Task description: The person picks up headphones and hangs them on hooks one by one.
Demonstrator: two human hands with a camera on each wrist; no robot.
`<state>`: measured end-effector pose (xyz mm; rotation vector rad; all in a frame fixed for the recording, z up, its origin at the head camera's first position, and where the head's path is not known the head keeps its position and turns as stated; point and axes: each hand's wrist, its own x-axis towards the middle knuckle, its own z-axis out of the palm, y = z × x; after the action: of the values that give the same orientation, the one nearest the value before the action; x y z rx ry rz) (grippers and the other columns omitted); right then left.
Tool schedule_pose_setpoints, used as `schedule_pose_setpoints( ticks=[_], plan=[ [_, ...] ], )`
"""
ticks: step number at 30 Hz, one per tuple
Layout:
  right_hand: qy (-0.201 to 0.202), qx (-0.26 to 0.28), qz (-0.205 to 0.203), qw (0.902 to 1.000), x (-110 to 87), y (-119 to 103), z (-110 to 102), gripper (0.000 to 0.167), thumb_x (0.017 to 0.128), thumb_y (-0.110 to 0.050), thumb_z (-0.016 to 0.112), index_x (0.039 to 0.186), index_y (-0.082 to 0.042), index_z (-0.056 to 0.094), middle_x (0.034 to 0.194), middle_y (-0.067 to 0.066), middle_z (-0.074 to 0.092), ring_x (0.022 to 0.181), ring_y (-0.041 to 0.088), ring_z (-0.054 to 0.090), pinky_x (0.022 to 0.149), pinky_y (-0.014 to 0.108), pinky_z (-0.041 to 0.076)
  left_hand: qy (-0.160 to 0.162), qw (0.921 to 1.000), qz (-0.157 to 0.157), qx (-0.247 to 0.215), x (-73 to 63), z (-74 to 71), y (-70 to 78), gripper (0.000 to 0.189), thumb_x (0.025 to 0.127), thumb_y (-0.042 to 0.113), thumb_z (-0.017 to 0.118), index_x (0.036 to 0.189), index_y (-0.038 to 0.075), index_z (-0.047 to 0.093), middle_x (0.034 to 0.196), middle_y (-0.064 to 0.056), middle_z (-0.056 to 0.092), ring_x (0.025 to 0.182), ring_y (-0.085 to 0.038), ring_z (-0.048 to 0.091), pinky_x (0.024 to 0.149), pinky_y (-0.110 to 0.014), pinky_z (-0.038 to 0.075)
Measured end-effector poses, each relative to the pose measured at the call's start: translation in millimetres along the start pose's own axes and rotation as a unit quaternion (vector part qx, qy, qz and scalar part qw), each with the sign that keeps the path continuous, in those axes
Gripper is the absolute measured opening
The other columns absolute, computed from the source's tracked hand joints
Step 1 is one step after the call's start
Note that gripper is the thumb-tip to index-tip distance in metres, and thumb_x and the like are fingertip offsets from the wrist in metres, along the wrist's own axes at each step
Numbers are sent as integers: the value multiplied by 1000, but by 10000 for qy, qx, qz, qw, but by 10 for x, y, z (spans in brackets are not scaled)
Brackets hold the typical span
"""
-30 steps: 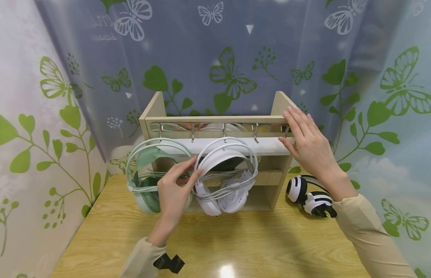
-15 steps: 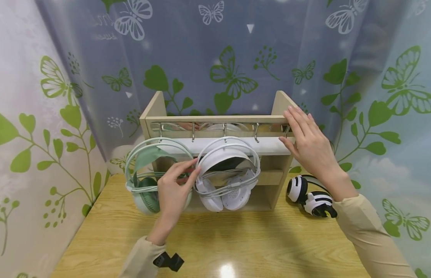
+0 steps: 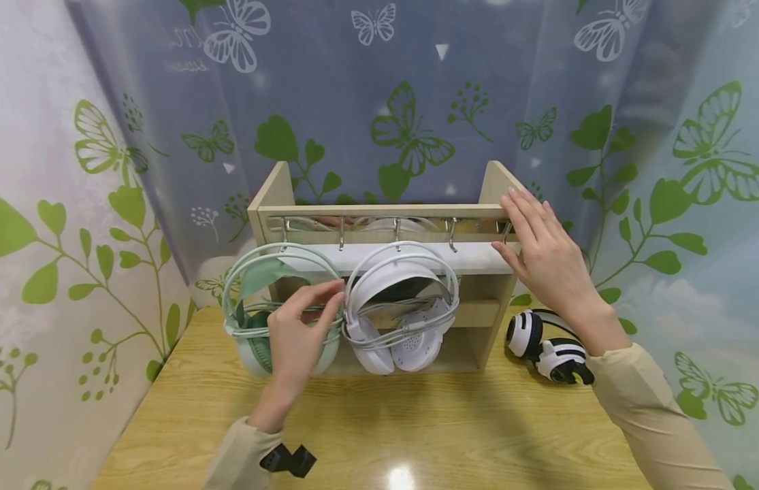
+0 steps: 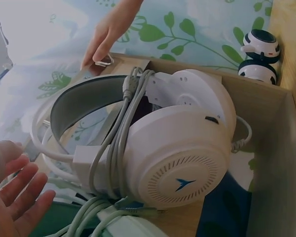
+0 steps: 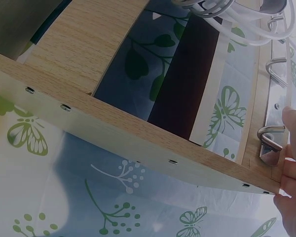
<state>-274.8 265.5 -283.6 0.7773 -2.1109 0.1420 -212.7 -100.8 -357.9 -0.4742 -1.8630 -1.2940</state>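
White headphones (image 3: pixel 410 333) with a bundled cable hang from the middle of the hook rail (image 3: pixel 367 223) on a small wooden shelf (image 3: pixel 489 320). Left of them hang mint-green headphones (image 3: pixel 254 344), partly hidden behind my left hand (image 3: pixel 299 333). That hand is just beside the white headband, its fingers loosely bent; in the left wrist view they stand apart from the headphones and hold nothing. My right hand (image 3: pixel 541 248) rests on the shelf's upper right corner with fingers extended, its thumb near the last hook (image 5: pixel 271 138).
Black-and-white headphones (image 3: pixel 547 347) lie on the wooden table (image 3: pixel 367 435) to the right of the shelf. A bare hook (image 3: pixel 452 235) shows between the white headphones and my right hand. Patterned curtains (image 3: pixel 379 102) enclose the back and sides.
My left hand has let go of the white headphones' left side and drawn slightly left. The white headphones swung a little and now hang straighter. The right hand stays put.
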Motion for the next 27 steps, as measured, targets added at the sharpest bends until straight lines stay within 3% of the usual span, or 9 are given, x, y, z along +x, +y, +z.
schedule_pose_setpoints(
  ticks=[6,13,20,27],
  plan=[
    [30,15,-9,10000,3,2,-2,72,108,-53,32,155,1,36,160,19,36,149,36,32,126,46,17,-1,10000,-31,-92,45,-68,7,16,95,14,73,110,14,79,98,1,78,85,-14,75,71,-17,59],
    [-8,40,7,10000,-7,7,2,72,108,-53,31,155,1,36,161,19,35,149,36,32,126,46,17,110,9995,176,-230,104,-169,6,16,96,5,69,109,8,78,95,-6,79,80,-17,76,68,-14,57],
    [6,44,-22,10000,-6,8,6,72,108,-53,32,156,1,36,161,19,35,149,35,31,126,46,17,248,9990,352,-68,202,-316,-2,19,101,6,62,112,8,77,95,-6,78,82,0,71,63,-12,52],
    [22,32,-20,10000,-6,8,6,72,108,-53,32,156,0,36,161,19,35,150,35,31,126,46,17,443,9967,677,-63,359,-438,29,20,102,4,59,112,4,76,97,-9,78,90,-2,71,83,-16,57]
  ],
)
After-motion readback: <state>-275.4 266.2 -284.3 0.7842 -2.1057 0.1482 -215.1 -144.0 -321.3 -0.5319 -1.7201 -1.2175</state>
